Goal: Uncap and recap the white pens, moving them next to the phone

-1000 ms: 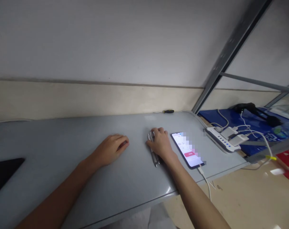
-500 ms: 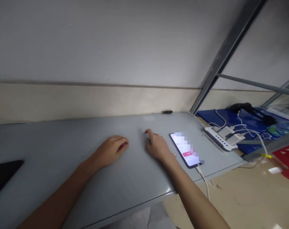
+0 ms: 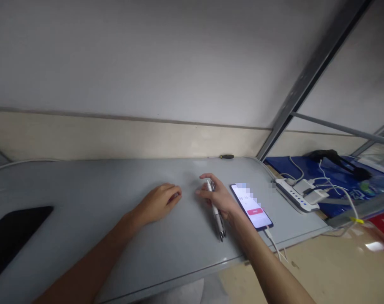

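Observation:
My right hand (image 3: 219, 196) is closed around what look like two pens, held side by side between the thumb and fingers. The white-and-silver pen (image 3: 216, 213) is the clearer of them; its lower end slants toward the front edge of the table. My left hand (image 3: 162, 202) rests palm down on the grey tabletop (image 3: 166, 253), fingers loosely curled and thumb against them, with nothing seen inside. Just right of my right hand lies a phone (image 3: 251, 207) with a lit timer screen and a white cable plugged in.
A small screwdriver (image 3: 226, 156) lies along the wall. To the right are a white power strip (image 3: 296, 195) with chargers and cables, a blue sheet (image 3: 280, 164) and a metal frame post (image 3: 283, 122). A flat black object (image 3: 20, 232) lies at the left.
My right hand has turned, bringing the pens into plain view; before, only a tip showed beside the wrist. The left hand stays much the same. The view has shifted slightly.

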Demonstrator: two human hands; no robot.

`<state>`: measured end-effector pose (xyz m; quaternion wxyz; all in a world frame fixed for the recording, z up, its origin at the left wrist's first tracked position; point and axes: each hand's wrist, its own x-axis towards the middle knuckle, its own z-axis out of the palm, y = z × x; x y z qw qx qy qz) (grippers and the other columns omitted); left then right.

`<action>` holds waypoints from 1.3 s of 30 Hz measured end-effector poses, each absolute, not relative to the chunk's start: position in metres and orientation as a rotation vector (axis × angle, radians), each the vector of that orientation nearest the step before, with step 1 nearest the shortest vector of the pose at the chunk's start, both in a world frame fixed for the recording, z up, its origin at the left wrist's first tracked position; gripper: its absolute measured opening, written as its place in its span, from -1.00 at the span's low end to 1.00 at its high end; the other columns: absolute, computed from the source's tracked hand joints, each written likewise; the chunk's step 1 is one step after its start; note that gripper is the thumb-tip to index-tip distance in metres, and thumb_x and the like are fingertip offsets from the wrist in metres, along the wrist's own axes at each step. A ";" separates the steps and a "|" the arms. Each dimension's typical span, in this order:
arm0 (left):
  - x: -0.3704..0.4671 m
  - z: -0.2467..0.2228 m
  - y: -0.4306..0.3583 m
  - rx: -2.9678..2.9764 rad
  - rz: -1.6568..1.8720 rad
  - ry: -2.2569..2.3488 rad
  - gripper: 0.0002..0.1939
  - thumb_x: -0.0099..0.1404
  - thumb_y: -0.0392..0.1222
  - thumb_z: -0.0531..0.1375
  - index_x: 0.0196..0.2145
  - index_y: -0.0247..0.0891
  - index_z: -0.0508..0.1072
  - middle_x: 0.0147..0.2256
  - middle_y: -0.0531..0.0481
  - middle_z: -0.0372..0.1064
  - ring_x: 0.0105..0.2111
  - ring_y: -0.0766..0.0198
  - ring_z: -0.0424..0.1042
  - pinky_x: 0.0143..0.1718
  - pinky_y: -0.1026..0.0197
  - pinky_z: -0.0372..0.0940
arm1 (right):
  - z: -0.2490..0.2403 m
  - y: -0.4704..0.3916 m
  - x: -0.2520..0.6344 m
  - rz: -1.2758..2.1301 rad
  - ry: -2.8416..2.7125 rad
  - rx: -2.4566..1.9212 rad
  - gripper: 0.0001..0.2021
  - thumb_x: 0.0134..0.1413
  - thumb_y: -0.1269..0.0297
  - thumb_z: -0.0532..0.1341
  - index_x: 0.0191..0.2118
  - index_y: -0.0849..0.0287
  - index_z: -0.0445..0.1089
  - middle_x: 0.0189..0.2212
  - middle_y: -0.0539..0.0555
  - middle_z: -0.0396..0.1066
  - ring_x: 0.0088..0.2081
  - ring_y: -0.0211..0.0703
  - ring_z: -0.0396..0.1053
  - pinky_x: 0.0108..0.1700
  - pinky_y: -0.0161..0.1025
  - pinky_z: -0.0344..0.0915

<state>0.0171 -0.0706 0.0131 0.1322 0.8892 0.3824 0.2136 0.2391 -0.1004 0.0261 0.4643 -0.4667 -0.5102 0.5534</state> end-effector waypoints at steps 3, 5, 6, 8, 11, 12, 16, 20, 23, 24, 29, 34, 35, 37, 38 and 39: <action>0.019 0.014 -0.073 2.505 0.670 1.107 -0.81 0.36 -0.12 0.07 -0.29 -0.21 0.43 -0.42 0.04 0.37 -0.39 0.25 0.35 -0.30 0.20 0.24 | 0.030 -0.094 0.224 1.326 -1.181 -1.015 -0.60 -0.15 0.31 0.32 -0.12 0.06 0.27 -0.55 -0.19 0.19 -0.63 -0.38 0.09 -0.61 -0.38 0.07; 0.022 0.015 -0.076 2.433 0.718 1.074 -0.83 0.30 -0.09 0.14 -0.25 -0.21 0.44 -0.37 0.03 0.39 -0.35 0.24 0.37 -0.26 0.18 0.27 | 0.030 -0.087 0.212 1.285 -1.150 -0.955 -0.62 -0.12 0.27 0.32 -0.13 0.05 0.24 -0.55 -0.20 0.17 -0.67 -0.39 0.07 -0.63 -0.39 0.05; 0.024 0.016 -0.078 2.381 0.743 1.042 -0.82 0.28 -0.08 0.17 -0.23 -0.21 0.44 -0.33 0.01 0.41 -0.30 0.22 0.39 -0.21 0.17 0.29 | 0.030 -0.084 0.206 1.263 -1.152 -0.931 -0.62 -0.11 0.25 0.31 -0.12 0.05 0.23 -0.55 -0.21 0.16 -0.68 -0.40 0.06 -0.63 -0.39 0.06; 0.028 0.017 -0.081 2.246 0.767 0.955 -0.78 0.24 -0.09 0.21 -0.18 -0.22 0.43 -0.23 -0.03 0.44 -0.21 0.20 0.42 -0.12 0.13 0.31 | 0.030 -0.077 0.194 1.184 -1.192 -0.901 -0.65 -0.06 0.21 0.30 -0.13 0.04 0.22 -0.52 -0.19 0.18 -0.66 -0.39 0.09 -0.62 -0.38 0.07; 0.033 0.012 -0.084 2.055 0.726 0.881 -0.73 0.22 -0.07 0.25 -0.18 -0.25 0.40 -0.25 -0.02 0.44 -0.28 0.24 0.42 -0.22 0.18 0.33 | 0.034 -0.069 0.178 1.039 -1.258 -0.837 -0.67 0.00 0.21 0.29 -0.11 0.04 0.23 -0.40 -0.11 0.29 -0.62 -0.40 0.14 -0.59 -0.39 0.12; 0.034 0.009 -0.084 2.002 0.700 0.896 -0.71 0.20 -0.06 0.27 -0.19 -0.25 0.38 -0.33 0.02 0.41 -0.38 0.27 0.40 -0.35 0.22 0.31 | 0.036 -0.067 0.173 1.025 -1.282 -0.811 -0.67 0.02 0.22 0.29 -0.10 0.03 0.22 -0.36 -0.10 0.32 -0.61 -0.41 0.16 -0.58 -0.39 0.15; 0.034 -0.003 -0.077 1.887 0.761 1.053 -0.70 0.14 -0.09 0.31 -0.25 -0.25 0.35 -0.46 0.13 0.32 -0.47 0.29 0.34 -0.49 0.26 0.21 | 0.047 -0.060 0.162 1.198 -1.299 -0.680 -0.54 -0.04 0.23 0.34 -0.03 -0.03 0.16 -0.39 -0.12 0.33 -0.61 -0.37 0.25 -0.56 -0.37 0.22; 0.034 -0.005 -0.073 1.886 0.804 1.143 -0.61 0.07 -0.10 0.35 -0.17 -0.26 0.39 -0.35 0.03 0.44 -0.34 0.15 0.44 -0.33 0.14 0.34 | 0.048 -0.057 0.162 1.343 -1.267 -0.629 -0.45 -0.12 0.23 0.39 -0.01 -0.03 0.14 -0.47 -0.15 0.34 -0.58 -0.32 0.29 -0.55 -0.36 0.24; 0.039 -0.003 -0.076 1.962 0.800 1.169 -0.53 0.11 -0.13 0.33 -0.03 -0.24 0.38 -0.15 -0.10 0.48 -0.13 0.00 0.47 -0.11 0.00 0.37 | 0.044 -0.060 0.167 1.330 -1.273 -0.640 -0.52 -0.08 0.22 0.38 -0.04 0.01 0.19 -0.55 -0.17 0.30 -0.59 -0.33 0.26 -0.52 -0.36 0.21; 0.040 -0.002 -0.077 1.998 0.824 1.145 -0.49 0.14 -0.14 0.31 0.05 -0.22 0.35 -0.03 -0.13 0.44 -0.02 -0.02 0.42 0.01 -0.04 0.33 | 0.043 -0.062 0.168 1.314 -1.276 -0.654 -0.55 -0.06 0.22 0.37 -0.05 0.02 0.21 -0.56 -0.17 0.29 -0.58 -0.33 0.25 -0.50 -0.35 0.21; 0.047 0.001 -0.083 2.022 0.909 1.044 -0.43 0.23 -0.16 0.25 0.18 -0.22 0.25 0.14 -0.16 0.31 0.13 -0.05 0.32 0.15 -0.08 0.25 | 0.041 -0.069 0.175 1.297 -1.302 -0.708 -0.55 -0.16 0.20 0.42 -0.12 0.07 0.30 -0.55 -0.13 0.32 -0.54 -0.29 0.26 -0.46 -0.32 0.21; 0.051 0.009 -0.087 1.939 1.000 1.039 -0.52 0.16 -0.24 0.24 0.06 -0.25 0.33 -0.03 -0.10 0.42 -0.01 0.00 0.42 0.00 0.02 0.39 | 0.043 -0.073 0.173 1.242 -1.384 -0.702 -0.68 -0.21 0.19 0.43 -0.33 0.14 0.36 -0.53 -0.09 0.33 -0.51 -0.29 0.24 -0.44 -0.31 0.21; 0.051 0.011 -0.088 1.938 1.007 1.046 -0.54 0.15 -0.26 0.23 0.03 -0.26 0.34 -0.04 -0.11 0.42 -0.02 0.00 0.43 -0.01 0.02 0.40 | 0.044 -0.074 0.172 1.225 -1.400 -0.705 -0.71 -0.20 0.19 0.42 -0.35 0.14 0.36 -0.52 -0.08 0.33 -0.50 -0.28 0.24 -0.43 -0.30 0.21; 0.051 0.012 -0.088 1.945 1.000 1.054 -0.55 0.13 -0.29 0.20 0.01 -0.28 0.34 -0.05 -0.13 0.43 -0.04 0.00 0.44 -0.02 0.01 0.40 | 0.045 -0.076 0.172 1.198 -1.418 -0.718 -0.75 -0.17 0.19 0.40 -0.38 0.15 0.37 -0.51 -0.06 0.33 -0.48 -0.27 0.24 -0.42 -0.30 0.21; 0.051 0.012 -0.088 1.953 0.984 1.053 -0.54 0.13 -0.30 0.19 0.02 -0.29 0.34 -0.05 -0.14 0.43 -0.04 0.01 0.44 -0.01 0.00 0.40 | 0.045 -0.076 0.171 1.192 -1.420 -0.727 -0.76 -0.16 0.19 0.40 -0.40 0.15 0.37 -0.51 -0.06 0.32 -0.48 -0.28 0.23 -0.42 -0.30 0.21; 0.051 0.012 -0.088 1.964 0.968 1.052 -0.53 0.12 -0.30 0.18 0.03 -0.30 0.34 -0.04 -0.15 0.43 -0.04 0.01 0.44 0.00 0.00 0.39 | 0.045 -0.077 0.171 1.193 -1.420 -0.734 -0.77 -0.16 0.20 0.39 -0.41 0.15 0.36 -0.52 -0.07 0.31 -0.48 -0.28 0.22 -0.43 -0.30 0.20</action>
